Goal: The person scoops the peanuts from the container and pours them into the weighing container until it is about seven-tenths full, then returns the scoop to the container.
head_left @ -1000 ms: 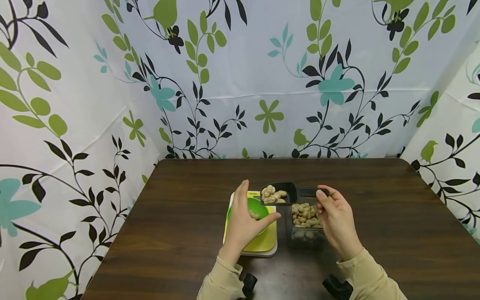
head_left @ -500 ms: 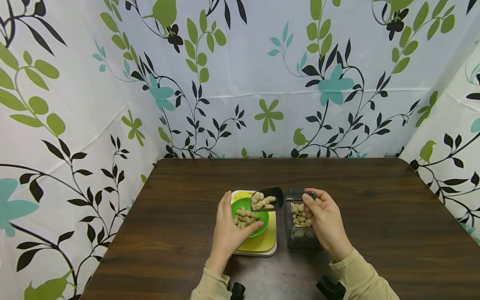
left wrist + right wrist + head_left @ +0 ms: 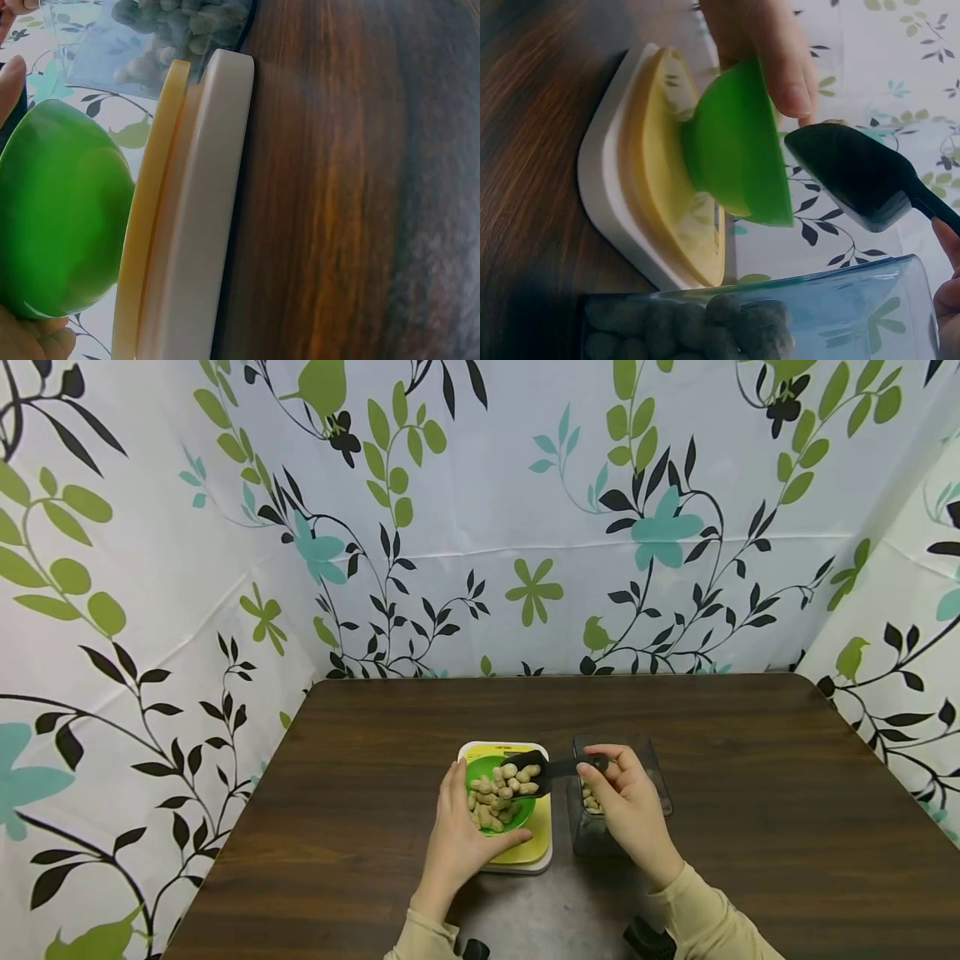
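Observation:
A green bowl [image 3: 480, 766] with unshelled peanuts [image 3: 487, 814] in it stands on a flat white kitchen scale [image 3: 542, 831] with a yellow top. My left hand [image 3: 457, 852] holds the bowl from the left, fingers along its far side and thumb round the near side. Between thumb and fingers, my right hand [image 3: 633, 814] pinches the handle of a black scoop [image 3: 855, 172]. The scoop is tilted with its tip over the bowl's rim, and peanuts [image 3: 523, 778] lie at its mouth.
A clear container [image 3: 592, 839] of peanuts stands right of the scale, partly hidden under my right hand. All of it is on a dark wooden table [image 3: 360, 793]. Patterned curtains [image 3: 465, 510] hang behind and at both sides.
The scoop has moved left from above the container to the bowl and tipped. More peanuts are in the bowl. My left hand has come down round the bowl.

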Demonstrator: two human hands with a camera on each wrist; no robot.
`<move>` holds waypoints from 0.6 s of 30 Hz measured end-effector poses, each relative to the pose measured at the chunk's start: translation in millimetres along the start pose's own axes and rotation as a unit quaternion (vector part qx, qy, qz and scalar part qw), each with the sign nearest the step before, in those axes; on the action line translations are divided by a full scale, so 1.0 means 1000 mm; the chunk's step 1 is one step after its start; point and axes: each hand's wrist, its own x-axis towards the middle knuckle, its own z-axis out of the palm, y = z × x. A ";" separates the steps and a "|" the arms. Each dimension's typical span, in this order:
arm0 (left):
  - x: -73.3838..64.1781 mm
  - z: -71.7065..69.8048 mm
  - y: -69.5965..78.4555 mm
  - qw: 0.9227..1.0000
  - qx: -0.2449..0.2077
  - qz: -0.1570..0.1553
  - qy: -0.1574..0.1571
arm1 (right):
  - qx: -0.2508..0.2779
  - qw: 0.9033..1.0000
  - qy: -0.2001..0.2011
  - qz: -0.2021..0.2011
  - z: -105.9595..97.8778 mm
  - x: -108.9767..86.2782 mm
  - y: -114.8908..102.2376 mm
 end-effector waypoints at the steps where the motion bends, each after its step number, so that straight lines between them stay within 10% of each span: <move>1: 0.000 0.000 -0.001 1.000 0.001 0.002 -0.001 | -0.013 1.000 0.000 -0.015 0.001 -0.001 0.001; 18: -0.002 0.000 -0.001 1.000 0.003 0.010 -0.001 | -0.030 0.995 0.032 -0.091 0.000 -0.005 -0.001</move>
